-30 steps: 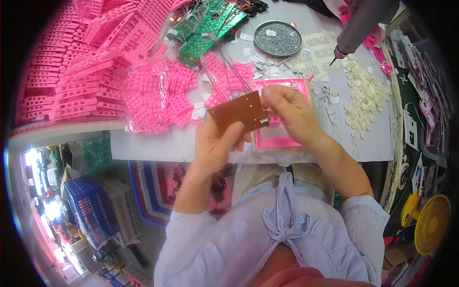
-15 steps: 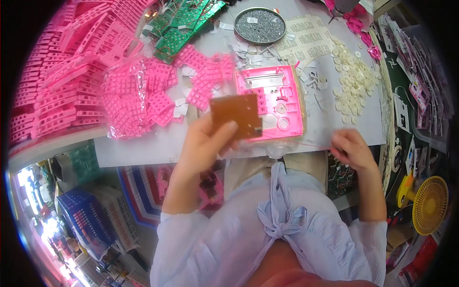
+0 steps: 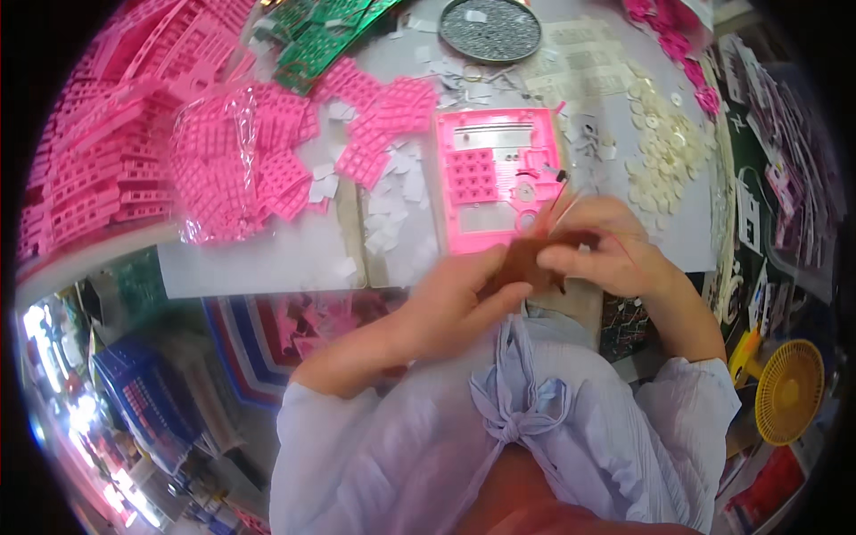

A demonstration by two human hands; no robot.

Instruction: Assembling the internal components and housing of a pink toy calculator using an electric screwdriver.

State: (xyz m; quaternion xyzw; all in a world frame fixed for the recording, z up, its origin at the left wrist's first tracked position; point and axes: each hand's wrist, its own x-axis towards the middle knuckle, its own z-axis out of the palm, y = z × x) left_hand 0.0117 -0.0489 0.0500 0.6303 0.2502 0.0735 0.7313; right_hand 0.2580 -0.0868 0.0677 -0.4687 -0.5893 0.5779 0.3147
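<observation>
Between my hands, at the near edge of the table, is a brown circuit board [image 3: 514, 266], blurred and partly covered by fingers. My left hand [image 3: 459, 299] grips its left side between thumb and fingers. My right hand [image 3: 602, 250] is closed on the board's right side, with thin wires [image 3: 563, 214] rising by its fingers. Just beyond lies an open pink plastic casing [image 3: 452, 218] with a block of pink keys [image 3: 470, 176] set in its left half. My right fingers overlap the casing's lower right corner from above.
Pink key pads [image 3: 388, 116] and a bagged heap of them [image 3: 214, 169] lie left, beside stacked pink casings [image 3: 107, 152]. Green circuit boards [image 3: 325, 40] and a round tin of small metal parts [image 3: 490, 31] are at the back. Cream discs [image 3: 664, 147] are spread right; a yellow fan [image 3: 790, 392] stands lower right.
The board has come down and right in my left hand, turning from flat-on to tilted. My right hand has moved left with the wire and now meets the board.
</observation>
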